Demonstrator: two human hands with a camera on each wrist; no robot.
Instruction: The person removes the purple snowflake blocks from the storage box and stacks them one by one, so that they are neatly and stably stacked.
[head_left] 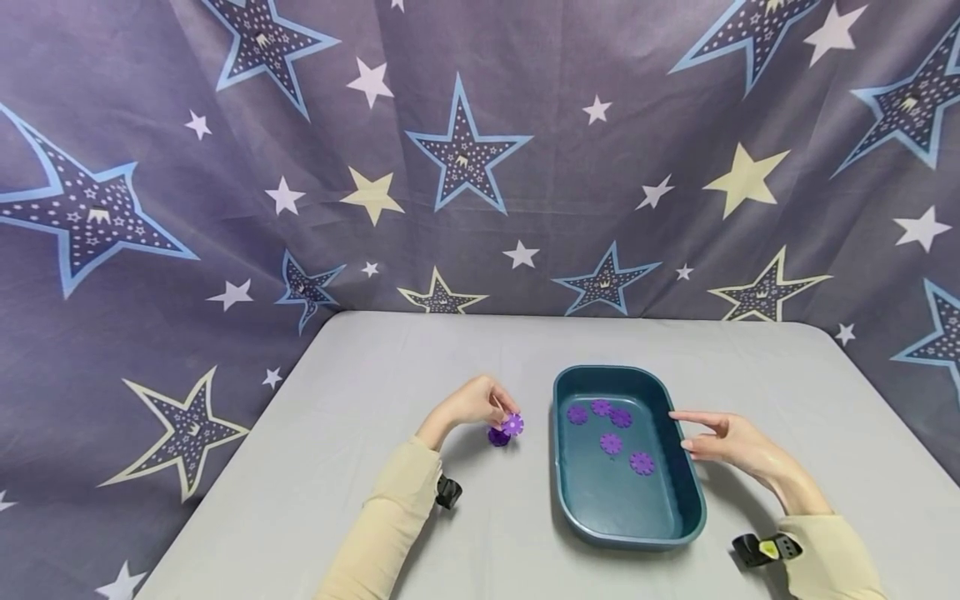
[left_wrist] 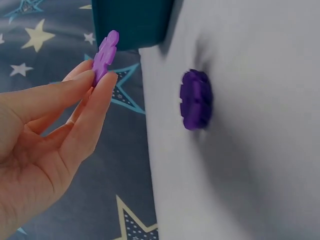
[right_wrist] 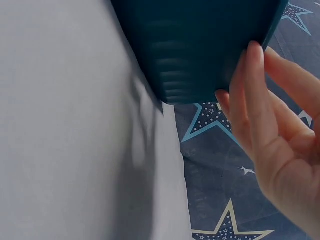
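Observation:
My left hand (head_left: pixel 474 402) pinches a purple notched plastic disc (left_wrist: pixel 105 56) between thumb and fingertips, holding it up off the table. Just under it, a darker purple piece (left_wrist: pixel 196 99), thick like a small stack of such discs, sits on the table. To the right stands a teal rectangular tray (head_left: pixel 630 540); several purple notched discs (head_left: pixel 642 463) lie flat on its bottom. My right hand (head_left: pixel 738 446) touches the tray's right side with nearly straight fingers, which the right wrist view shows against the outer wall (right_wrist: pixel 195 55).
A pale grey cloth covers the table (head_left: pixel 330 400). Behind and along its sides hangs a dark curtain (head_left: pixel 480 242) printed with stars. Black straps with small devices (head_left: pixel 767 550) sit at both wrists.

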